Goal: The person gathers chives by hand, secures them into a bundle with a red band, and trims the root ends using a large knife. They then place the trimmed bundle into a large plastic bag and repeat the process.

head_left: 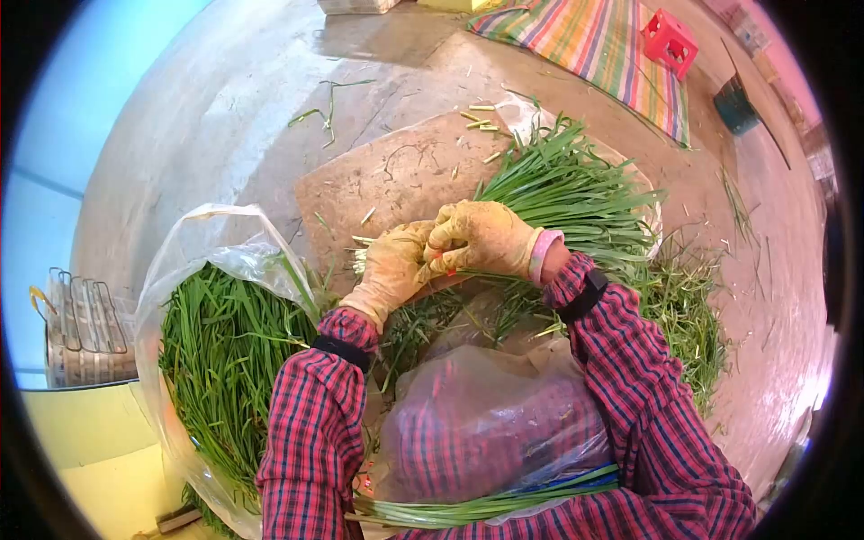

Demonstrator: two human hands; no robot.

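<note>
A bunch of long flat green leaves, like garlic chives [576,184], lies on a brown board [396,166]. Its pale stalk ends [360,258] show left of my gloves. Both hands wear yellow gloves and meet over the stalks. My left hand [391,270] is closed, its fingertips pressed in beside the other hand; what they pinch is hidden. My right hand [486,238] is closed too, thumb and fingers pinched, with a small red strip [449,273] showing just under them.
A clear plastic bag [211,216] full of green leaves [229,333] stands at left. Loose trimmings [688,315] lie at right. Several chives [486,508] rest across my lap over plastic. A striped mat [585,45], red stool [670,43] and dustpan [736,105] are farther off. A wire rack [90,315] is left.
</note>
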